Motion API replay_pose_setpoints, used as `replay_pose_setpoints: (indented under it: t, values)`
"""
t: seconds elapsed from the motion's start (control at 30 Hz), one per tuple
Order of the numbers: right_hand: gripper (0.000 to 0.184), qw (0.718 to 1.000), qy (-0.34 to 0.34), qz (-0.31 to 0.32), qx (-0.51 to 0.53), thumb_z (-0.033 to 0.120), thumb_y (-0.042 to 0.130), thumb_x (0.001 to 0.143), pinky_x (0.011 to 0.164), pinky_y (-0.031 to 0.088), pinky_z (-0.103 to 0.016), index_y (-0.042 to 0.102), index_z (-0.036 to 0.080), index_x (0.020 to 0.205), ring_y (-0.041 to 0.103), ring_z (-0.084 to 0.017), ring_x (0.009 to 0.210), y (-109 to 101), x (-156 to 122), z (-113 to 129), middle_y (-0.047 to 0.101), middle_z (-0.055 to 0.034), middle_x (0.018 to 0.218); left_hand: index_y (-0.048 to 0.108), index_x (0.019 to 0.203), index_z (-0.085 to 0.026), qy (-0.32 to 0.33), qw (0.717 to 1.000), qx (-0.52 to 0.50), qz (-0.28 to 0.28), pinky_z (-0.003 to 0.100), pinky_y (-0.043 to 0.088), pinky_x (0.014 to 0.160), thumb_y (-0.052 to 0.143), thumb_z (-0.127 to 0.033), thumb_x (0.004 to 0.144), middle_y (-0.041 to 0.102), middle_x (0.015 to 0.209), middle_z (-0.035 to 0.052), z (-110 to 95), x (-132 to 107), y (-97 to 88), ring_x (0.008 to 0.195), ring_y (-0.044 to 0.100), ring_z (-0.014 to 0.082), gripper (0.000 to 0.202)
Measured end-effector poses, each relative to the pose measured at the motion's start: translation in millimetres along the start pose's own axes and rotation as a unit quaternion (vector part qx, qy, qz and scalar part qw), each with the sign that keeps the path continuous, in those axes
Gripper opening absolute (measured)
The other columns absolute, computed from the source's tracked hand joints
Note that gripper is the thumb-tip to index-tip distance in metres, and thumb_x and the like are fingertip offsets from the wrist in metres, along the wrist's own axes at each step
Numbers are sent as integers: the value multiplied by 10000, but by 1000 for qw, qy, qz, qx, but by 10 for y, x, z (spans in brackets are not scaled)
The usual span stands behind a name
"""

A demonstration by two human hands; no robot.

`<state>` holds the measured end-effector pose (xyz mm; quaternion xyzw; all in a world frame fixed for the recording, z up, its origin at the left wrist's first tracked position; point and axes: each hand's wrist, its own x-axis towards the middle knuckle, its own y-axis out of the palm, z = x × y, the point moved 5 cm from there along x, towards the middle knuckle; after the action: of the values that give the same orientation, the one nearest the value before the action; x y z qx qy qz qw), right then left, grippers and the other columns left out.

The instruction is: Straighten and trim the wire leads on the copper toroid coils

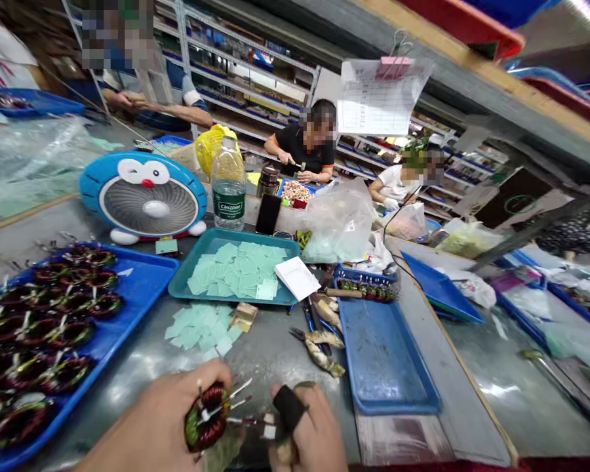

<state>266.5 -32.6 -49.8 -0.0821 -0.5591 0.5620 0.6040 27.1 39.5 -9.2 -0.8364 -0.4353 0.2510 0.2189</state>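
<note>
My left hand (162, 413) is closed around a ring-shaped coil (207, 416) wound with dark red and green wire. Pale-tipped wire leads stick out of the coil towards the right. Just beside those leads is my right hand (309, 426), its fingers curled together and a black wrap (289, 408) on one of them. A dark lead with a whitish piece (269, 431) reaches its fingertips; blur hides what exactly they grip. Many similar coils (39, 328) stand in the blue tray (142, 278) on the left.
Green paper slips (238, 265) lie in a teal tray (290, 246), with more slips (201, 328) before it. Pliers with wrapped handles (322, 344) lie beside a blue tray (388, 354). A blue fan (145, 196), bottle (229, 187) and phone (268, 214) stand behind. Co-workers sit farther back.
</note>
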Motion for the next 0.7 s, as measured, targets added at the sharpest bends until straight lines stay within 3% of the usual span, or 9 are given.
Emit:
replay_pose_setpoints:
  t: [0.13,0.2,0.33,0.5,0.6,0.7]
  values:
    - [726,998,26,-18,51,110,638,881,671,670,-374,711,263,1586,808,-292,837,-100,40,4,800,-74,1058,699,955,-298,69,994,-12,-86,275,474,616,840,-487,931,757,736,-60,-106,-78,-17,653,686,188,237]
    - [627,993,45,-43,98,108,638,900,646,648,-346,731,284,1494,787,-269,787,-63,56,39,768,-39,979,699,952,-298,91,990,-32,-103,260,497,621,835,-481,937,748,752,-51,-81,-114,9,661,675,186,229]
    - [429,980,101,-85,150,130,636,954,611,605,-317,738,298,1336,753,-242,709,211,-43,205,714,-10,888,672,929,-289,83,990,-81,-77,252,483,581,908,-571,882,673,701,-51,-83,-68,90,638,597,186,370]
    - [114,956,174,-103,211,292,659,1078,604,603,-320,766,308,1115,736,-241,661,579,-259,344,693,-2,815,695,982,-299,43,995,-59,-64,265,467,617,944,-684,784,572,656,-63,-333,180,13,697,578,214,500]
    - [247,966,159,-69,194,315,704,1102,682,679,-331,797,294,1330,813,-260,772,481,-313,216,774,-38,945,708,1001,-301,31,998,-36,-53,270,463,634,924,-688,788,576,667,-63,-353,231,-77,709,586,219,492]
    - [490,980,157,-51,115,217,704,1103,781,732,-351,721,304,1585,864,-279,909,144,-366,-56,827,-80,1123,715,1016,-300,6,999,-22,-39,274,455,638,909,-661,809,612,690,-62,-190,157,-121,705,599,216,459]
